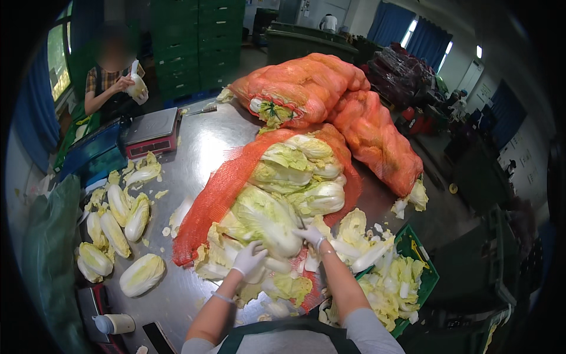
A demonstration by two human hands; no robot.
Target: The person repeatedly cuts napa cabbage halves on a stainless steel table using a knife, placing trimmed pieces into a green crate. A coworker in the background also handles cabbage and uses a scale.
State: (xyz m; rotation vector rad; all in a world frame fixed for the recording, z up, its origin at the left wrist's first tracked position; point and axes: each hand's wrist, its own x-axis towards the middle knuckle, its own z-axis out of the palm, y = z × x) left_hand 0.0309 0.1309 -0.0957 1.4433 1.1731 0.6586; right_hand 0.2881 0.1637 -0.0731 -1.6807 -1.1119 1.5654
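A large napa cabbage lies at the mouth of an opened orange-red mesh sack, its pale base toward me. My left hand, in a white glove, curls at the cabbage's lower left side. My gloved right hand grips the right side near the base. The undersides of both hands' holds are hidden. More napa cabbages fill the sack behind. Loose outer leaves lie around and below my hands. To the right, a green crate holds trimmed leaves.
Two full mesh sacks lie across the far right of the metal table. Several trimmed cabbages rest at left. A scale, a knife and a blue bin are beyond. A cup stands near left. A co-worker holds a cabbage.
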